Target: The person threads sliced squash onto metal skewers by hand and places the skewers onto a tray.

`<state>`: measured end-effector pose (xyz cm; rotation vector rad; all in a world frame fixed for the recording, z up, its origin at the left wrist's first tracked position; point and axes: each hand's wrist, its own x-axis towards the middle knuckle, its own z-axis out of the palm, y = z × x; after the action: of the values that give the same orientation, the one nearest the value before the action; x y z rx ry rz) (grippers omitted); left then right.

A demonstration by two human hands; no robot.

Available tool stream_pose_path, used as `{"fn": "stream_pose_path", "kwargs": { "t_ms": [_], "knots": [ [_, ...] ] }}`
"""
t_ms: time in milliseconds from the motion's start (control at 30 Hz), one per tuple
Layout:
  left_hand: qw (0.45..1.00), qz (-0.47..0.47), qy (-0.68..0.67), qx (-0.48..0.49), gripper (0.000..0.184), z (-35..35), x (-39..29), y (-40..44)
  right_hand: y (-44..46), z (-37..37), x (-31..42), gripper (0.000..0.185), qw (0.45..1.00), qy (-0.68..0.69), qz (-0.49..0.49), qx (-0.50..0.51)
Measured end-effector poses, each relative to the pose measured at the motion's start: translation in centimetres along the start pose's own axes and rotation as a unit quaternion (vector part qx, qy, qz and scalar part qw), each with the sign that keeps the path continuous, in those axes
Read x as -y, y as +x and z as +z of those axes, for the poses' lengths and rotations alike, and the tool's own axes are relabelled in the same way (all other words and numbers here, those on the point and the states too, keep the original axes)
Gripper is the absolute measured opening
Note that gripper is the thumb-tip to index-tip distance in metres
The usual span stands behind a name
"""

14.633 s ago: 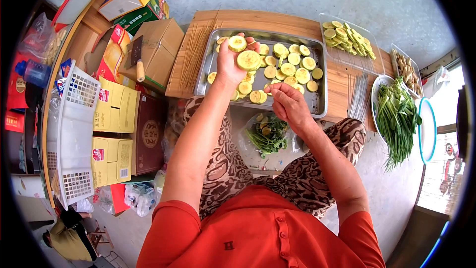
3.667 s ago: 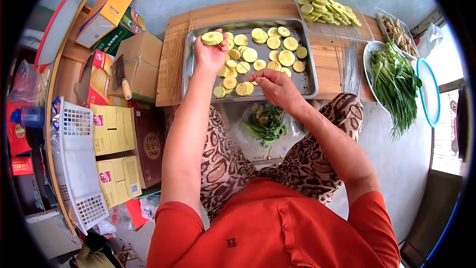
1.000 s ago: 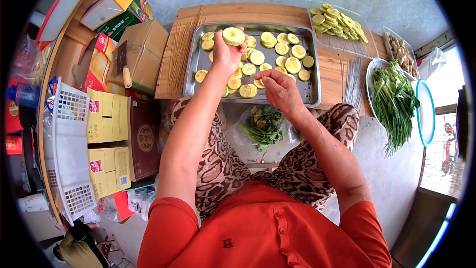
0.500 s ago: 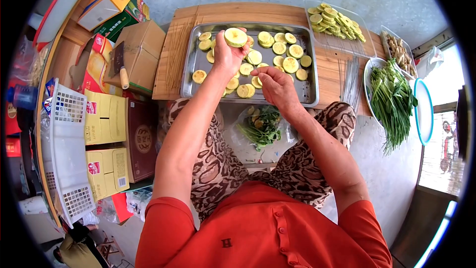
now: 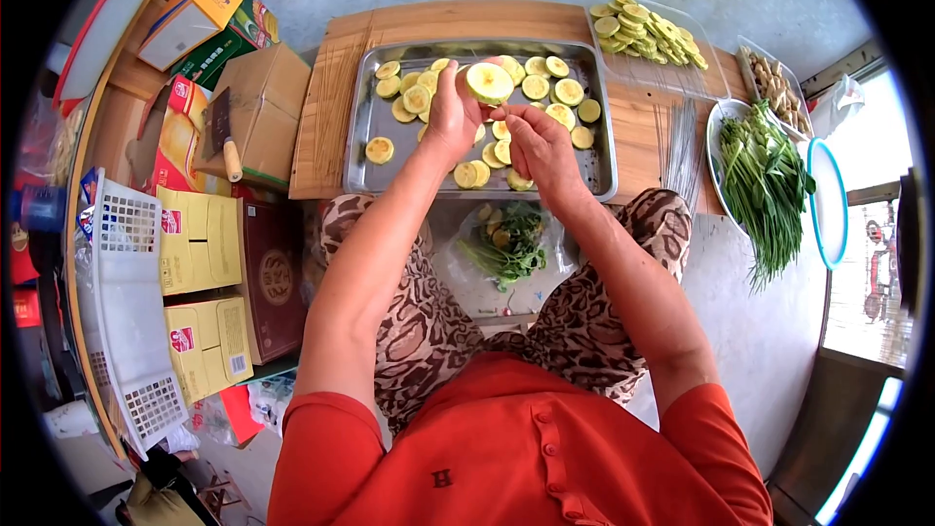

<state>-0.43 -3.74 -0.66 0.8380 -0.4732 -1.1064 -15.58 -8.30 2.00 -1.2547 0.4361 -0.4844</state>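
My left hand point(image 5: 453, 119) is closed around a thick round zucchini slice point(image 5: 489, 84), held above the metal tray point(image 5: 390, 178) with its cut face up. Just below and right of that slice, my right hand point(image 5: 542, 148) is closed in a pinch, fingertips close to the left fingers. Whatever is between the right fingertips is too thin or small to make out. Beneath both hands, many loose zucchini slices point(image 5: 380, 149) lie across the tray, some overlapping and some hidden by the hands.
Thin wooden sticks point(image 5: 326, 112) lie left of the tray, metal skewers point(image 5: 679, 148) to its right. A clear container point(image 5: 716, 88) of sliced zucchini, a bowl of greens point(image 5: 769, 185) and a basket point(image 5: 779, 97) stand right. A knife point(image 5: 229, 141) rests by cardboard boxes point(image 5: 268, 102).
The hands have come together: the zucchini slice in my left hand moved right and slightly down, and my right fingertips rose toward it. The whole view shifted slightly.
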Motion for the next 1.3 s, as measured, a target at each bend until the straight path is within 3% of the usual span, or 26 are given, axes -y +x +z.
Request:
{"fn": "stream_pose_path", "kwargs": {
  "t_ms": [100, 200, 267, 333, 467, 567, 600, 667, 733, 833, 1000, 1067, 1100, 1233, 1300],
  "knots": [
    [0.99, 0.033, 0.058, -0.121, 0.064, -1.3, -0.1, 0.9, 0.0, -0.4, 0.2, 0.021, 1.0, 0.0, 0.01, -0.007],
    [0.972, 0.022, 0.12, -0.198, 0.051, -3.7, -0.6, 1.5, 0.0, -1.2, 0.6, 0.022, 1.0, -0.007, 0.0, -0.022],
    [0.952, 0.009, 0.162, -0.258, 0.031, -4.0, -1.2, 1.5, 0.0, -1.9, 1.3, 0.023, 0.999, 0.003, 0.009, -0.036],
    [0.934, 0.012, 0.235, -0.269, 0.026, -4.4, -1.0, 1.6, 0.1, -2.6, 1.4, 0.023, 0.999, -0.005, -0.006, -0.049],
    [0.891, 0.006, 0.39, -0.235, 0.027, -5.6, 0.6, 2.1, -0.1, -3.5, 1.7, 0.022, 0.998, 0.023, 0.002, -0.055],
    [0.743, 0.078, 0.649, -0.144, 0.03, -6.1, 2.4, 2.5, -0.4, -3.6, 1.7, 0.022, 0.998, 0.02, 0.001, -0.062],
    [0.744, 0.078, 0.648, -0.142, 0.03, -6.1, 3.1, 2.4, -0.4, -3.6, 1.7, 0.022, 0.998, 0.015, 0.003, -0.063],
    [0.679, 0.121, 0.722, -0.053, 0.039, -5.6, 4.1, 2.1, -0.6, -3.7, 1.8, 0.023, 0.998, 0.012, 0.005, -0.068],
    [0.673, 0.079, 0.735, -0.024, 0.048, -5.5, 4.7, 2.0, -0.6, -3.9, 1.7, 0.023, 0.998, 0.023, 0.007, -0.063],
    [0.576, 0.08, 0.813, -0.002, 0.054, -5.8, 5.5, 1.9, -0.8, -4.2, 1.8, 0.022, 0.998, 0.023, 0.007, -0.065],
    [0.566, 0.034, 0.823, 0.019, 0.062, -4.8, 4.9, 1.8, -1.0, -4.4, 2.0, 0.021, 0.997, 0.016, 0.022, -0.068],
    [0.522, 0.027, 0.852, 0.037, 0.059, -4.8, 5.3, 1.9, -0.9, -4.5, 2.0, 0.021, 0.997, 0.014, 0.025, -0.065],
    [0.513, 0.057, 0.856, 0.03, 0.057, -4.9, 5.6, 1.8, -0.9, -4.5, 2.0, 0.021, 0.997, 0.014, 0.028, -0.064],
    [0.497, 0.032, 0.867, 0.008, 0.054, -4.8, 5.4, 2.0, -0.9, -4.4, 1.8, 0.021, 0.997, 0.013, 0.031, -0.063],
    [0.484, 0.043, 0.874, 0.01, 0.039, -5.0, 5.2, 1.9, -1.0, -4.3, 1.8, 0.021, 0.997, 0.011, 0.033, -0.063]
  ]
}}
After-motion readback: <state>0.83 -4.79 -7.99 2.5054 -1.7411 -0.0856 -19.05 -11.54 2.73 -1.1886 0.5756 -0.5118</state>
